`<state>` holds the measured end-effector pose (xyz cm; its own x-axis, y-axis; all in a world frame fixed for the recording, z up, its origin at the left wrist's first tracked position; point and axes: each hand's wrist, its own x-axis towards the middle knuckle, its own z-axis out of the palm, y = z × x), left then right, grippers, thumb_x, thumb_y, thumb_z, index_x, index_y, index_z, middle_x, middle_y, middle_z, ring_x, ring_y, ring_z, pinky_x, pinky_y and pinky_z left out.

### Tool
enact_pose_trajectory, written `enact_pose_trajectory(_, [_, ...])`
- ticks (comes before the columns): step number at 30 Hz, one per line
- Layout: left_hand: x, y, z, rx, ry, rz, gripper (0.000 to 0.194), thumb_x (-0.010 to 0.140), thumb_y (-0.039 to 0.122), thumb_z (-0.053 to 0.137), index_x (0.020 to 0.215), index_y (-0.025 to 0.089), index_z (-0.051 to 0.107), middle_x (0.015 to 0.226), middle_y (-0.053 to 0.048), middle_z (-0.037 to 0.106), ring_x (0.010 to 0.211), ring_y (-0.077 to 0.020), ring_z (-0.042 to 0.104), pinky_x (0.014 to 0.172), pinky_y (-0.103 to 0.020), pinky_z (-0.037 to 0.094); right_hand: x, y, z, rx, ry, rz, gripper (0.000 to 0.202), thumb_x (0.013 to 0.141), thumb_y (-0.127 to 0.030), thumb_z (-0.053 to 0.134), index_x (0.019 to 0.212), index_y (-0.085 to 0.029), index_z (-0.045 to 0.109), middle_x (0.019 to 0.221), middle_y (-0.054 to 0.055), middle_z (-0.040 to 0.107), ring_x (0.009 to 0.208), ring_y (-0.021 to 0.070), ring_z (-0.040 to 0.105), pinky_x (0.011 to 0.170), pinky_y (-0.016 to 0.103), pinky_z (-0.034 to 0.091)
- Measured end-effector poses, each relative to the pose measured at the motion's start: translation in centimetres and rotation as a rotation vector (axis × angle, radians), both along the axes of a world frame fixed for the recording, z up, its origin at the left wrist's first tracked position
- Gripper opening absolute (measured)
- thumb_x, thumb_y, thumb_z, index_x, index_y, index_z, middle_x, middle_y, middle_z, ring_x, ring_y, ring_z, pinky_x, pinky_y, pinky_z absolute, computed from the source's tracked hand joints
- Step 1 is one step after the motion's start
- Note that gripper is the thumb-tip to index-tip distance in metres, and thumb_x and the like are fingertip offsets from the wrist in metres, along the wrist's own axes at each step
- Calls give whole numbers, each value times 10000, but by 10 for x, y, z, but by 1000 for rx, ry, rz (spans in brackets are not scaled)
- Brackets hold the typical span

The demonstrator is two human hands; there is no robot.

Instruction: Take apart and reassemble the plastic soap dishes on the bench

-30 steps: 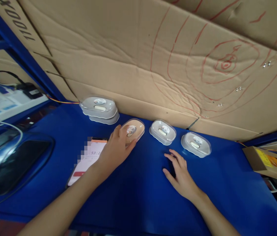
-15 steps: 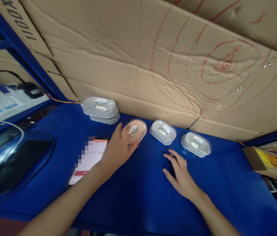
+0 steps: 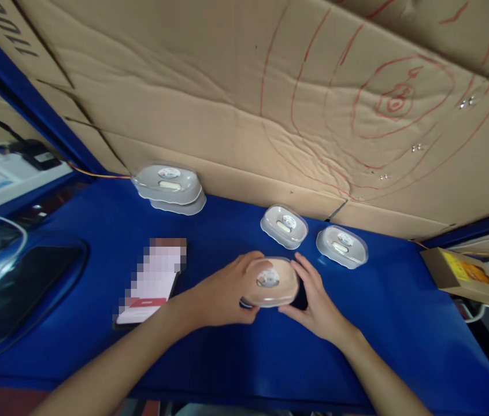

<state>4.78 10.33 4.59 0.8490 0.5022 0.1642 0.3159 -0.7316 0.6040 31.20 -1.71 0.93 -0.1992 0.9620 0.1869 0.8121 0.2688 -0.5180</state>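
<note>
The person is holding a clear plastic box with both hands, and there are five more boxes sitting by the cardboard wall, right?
Not quite. Both the left hand and right hand do hold a clear plastic box, but the head view shows four more by the cardboard wall, not five: a stack of two and two single boxes.

i see a clear oval plastic case with rounded corners, a small round sticker on its top. it sits flat side up, roughly level, low over the blue surface, near the front middle. something dark shows just beneath its right edge, too hidden to make out. my hands touch its left and right ends.
</note>
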Motion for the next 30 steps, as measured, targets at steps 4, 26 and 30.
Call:
enact_pose_trajectory(4, [7,-10,-6,1,14,-39,851,760,200,800,1512,263,406,1612,-166,445,1478,-362,487,1161,-514,491,2,0,6,-105,22,103,953,959,-445,762,1692,-373,156,1769,131,211,1617,348,274,1254,575,389])
enact_pose_trajectory(26, [14,-8,-20,134,90,-28,693,784,350,850,1389,224,537,1492,-165,540,1406,-379,525,1164,-533,469,7,-1,4,12,-30,89,1044,912,-481,806,1702,-390,130,1729,108,328,1543,365,425,1226,567,454])
enact_pose_trajectory(30, [17,-11,-24,160,41,-13,713,761,459,895,1339,224,551,1468,-167,551,1411,-389,514,1147,-549,478,5,-3,3,75,-80,63,1062,891,-570,790,1707,-366,141,1647,137,444,1491,371,504,1172,544,531])
